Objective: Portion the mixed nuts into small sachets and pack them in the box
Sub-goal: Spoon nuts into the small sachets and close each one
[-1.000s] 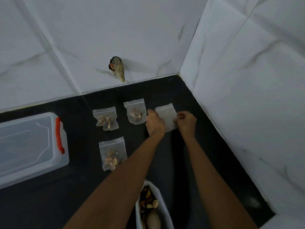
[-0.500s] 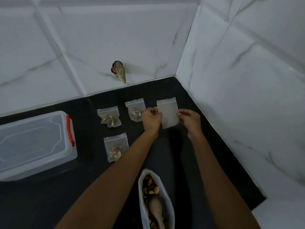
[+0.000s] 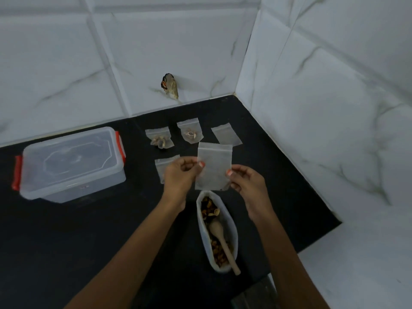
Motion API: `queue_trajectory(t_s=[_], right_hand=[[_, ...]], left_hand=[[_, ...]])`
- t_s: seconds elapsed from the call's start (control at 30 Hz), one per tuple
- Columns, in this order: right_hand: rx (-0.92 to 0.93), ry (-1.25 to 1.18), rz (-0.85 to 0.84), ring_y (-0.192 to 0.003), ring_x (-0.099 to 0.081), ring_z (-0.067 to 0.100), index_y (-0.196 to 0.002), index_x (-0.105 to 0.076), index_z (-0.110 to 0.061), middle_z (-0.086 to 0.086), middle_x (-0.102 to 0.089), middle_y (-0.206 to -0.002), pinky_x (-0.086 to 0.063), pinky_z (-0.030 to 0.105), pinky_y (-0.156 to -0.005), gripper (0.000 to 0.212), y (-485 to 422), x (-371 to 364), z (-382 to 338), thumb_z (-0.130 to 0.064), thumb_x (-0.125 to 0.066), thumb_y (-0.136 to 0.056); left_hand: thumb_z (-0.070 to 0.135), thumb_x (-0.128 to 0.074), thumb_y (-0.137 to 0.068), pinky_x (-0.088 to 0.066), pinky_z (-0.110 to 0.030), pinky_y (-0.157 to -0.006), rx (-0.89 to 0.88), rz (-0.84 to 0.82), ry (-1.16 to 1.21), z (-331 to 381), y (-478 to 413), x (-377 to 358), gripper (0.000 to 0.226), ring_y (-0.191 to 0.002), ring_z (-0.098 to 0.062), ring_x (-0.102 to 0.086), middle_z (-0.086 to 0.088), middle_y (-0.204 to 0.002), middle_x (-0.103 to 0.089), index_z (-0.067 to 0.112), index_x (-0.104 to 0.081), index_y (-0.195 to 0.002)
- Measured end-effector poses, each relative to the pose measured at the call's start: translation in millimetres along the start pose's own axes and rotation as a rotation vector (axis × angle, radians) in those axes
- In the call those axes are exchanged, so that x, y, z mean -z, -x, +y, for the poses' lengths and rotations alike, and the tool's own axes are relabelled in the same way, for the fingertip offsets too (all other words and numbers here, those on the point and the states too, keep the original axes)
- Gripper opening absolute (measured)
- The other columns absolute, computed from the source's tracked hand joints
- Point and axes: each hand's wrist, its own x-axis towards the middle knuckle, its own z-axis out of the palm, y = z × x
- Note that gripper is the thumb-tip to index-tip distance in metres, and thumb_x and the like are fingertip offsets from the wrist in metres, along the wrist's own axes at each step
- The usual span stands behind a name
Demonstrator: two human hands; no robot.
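— What's lying around the hands?
— A clear lidded box with red clasps is sitting on the black counter, well off to the left. A wad of something is sticking out of the tiled wall behind. Nearest me, an open nut bag is lying with a wooden spoon resting in the mixed nuts.
— Anything blocking the view?
— The left hand is covering half of one sachet, so I can't tell its contents.
— How many sachets are you counting?
— Five. A left nut sachet and a middle nut sachet are showing nuts at the back. A flat empty sachet is lying beside them. Then there's the half-hidden one and the held sachet.
— And that last one?
— It's hanging off the counter, just beyond the bag's mouth, frosted and empty, zip edge up. The left hand is pinching its left edge, and the right hand is pinching its right edge.
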Motion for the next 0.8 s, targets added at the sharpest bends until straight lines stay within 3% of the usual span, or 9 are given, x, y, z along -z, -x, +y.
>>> queue_trajectory(t_s=[0.13, 0.23, 0.4, 0.6, 0.73, 0.8], right_hand=[[-0.041, -0.01, -0.043, -0.089, -0.065, 0.013, -0.093, -0.061, -0.019, 0.0, -0.067, -0.092, -0.053, 0.028, -0.082, 0.014, 28.9, -1.3, 14.2, -0.013, -0.065, -0.082], [-0.025, -0.017, -0.086, -0.087, -0.066, 0.009, -0.096, -0.061, -0.02, -0.002, -0.067, -0.093, -0.053, 0.025, -0.075, 0.016, 45.5, -2.7, 18.1, -0.012, -0.064, -0.082], [0.083, 0.213, -0.196, -0.095, -0.062, 0.007, -0.097, -0.064, -0.023, -0.005, -0.066, -0.098, -0.051, 0.025, -0.083, 0.017, 68.2, -9.1, 22.3, -0.014, -0.062, -0.084], [0.095, 0.277, -0.311, -0.079, -0.063, -0.001, -0.083, -0.068, -0.027, -0.011, -0.068, -0.083, -0.05, 0.018, -0.077, 0.018, 91.6, -16.1, 34.2, -0.011, -0.059, -0.086], [0.052, 0.249, -0.307, -0.082, -0.064, 0.004, -0.09, -0.069, -0.021, -0.008, -0.068, -0.087, -0.052, 0.018, -0.076, 0.016, 99.0, -22.0, 45.8, -0.009, -0.059, -0.086], [0.058, 0.22, -0.296, -0.079, -0.064, 0.003, -0.092, -0.069, -0.017, -0.006, -0.068, -0.087, -0.052, 0.012, -0.068, 0.015, 102.4, -25.4, 49.0, -0.007, -0.06, -0.086]], left_hand=[[0.011, -0.062, -0.084, -0.053, -0.027, -0.082, -0.013, -0.055, -0.056, -9.8, 33.7, 30.1, 0.016, -0.096, -0.013, -0.064, -0.003, -0.102, -0.067, 0.012, -0.064, -0.1], [0.01, -0.063, -0.083, -0.052, -0.026, -0.081, -0.032, -0.129, -0.157, -14.1, 54.0, 49.7, 0.01, -0.091, -0.009, -0.063, 0.0, -0.095, -0.067, 0.018, -0.065, -0.089], [0.008, -0.064, -0.082, -0.049, -0.017, -0.069, -0.048, -0.169, -0.265, -22.6, 73.3, 69.5, 0.015, -0.079, -0.003, -0.063, 0.007, -0.084, -0.067, 0.023, -0.064, -0.081], [0.01, -0.064, -0.083, -0.048, -0.011, -0.065, -0.064, -0.173, -0.347, -34.2, 83.8, 84.0, 0.014, -0.078, -0.001, -0.061, 0.006, -0.086, -0.066, 0.024, -0.064, -0.081], [0.015, -0.069, -0.08, -0.043, -0.018, -0.08, -0.233, -0.003, -0.652, -47.9, 88.3, 84.7, 0.025, -0.093, -0.003, -0.051, 0.01, -0.102, -0.053, 0.024, -0.059, -0.102], [0.015, -0.07, -0.079, -0.044, -0.018, -0.08, -0.35, 0.119, -0.604, -51.5, 97.2, 80.5, 0.029, -0.092, -0.006, -0.051, 0.008, -0.1, -0.051, 0.024, -0.053, -0.1]])
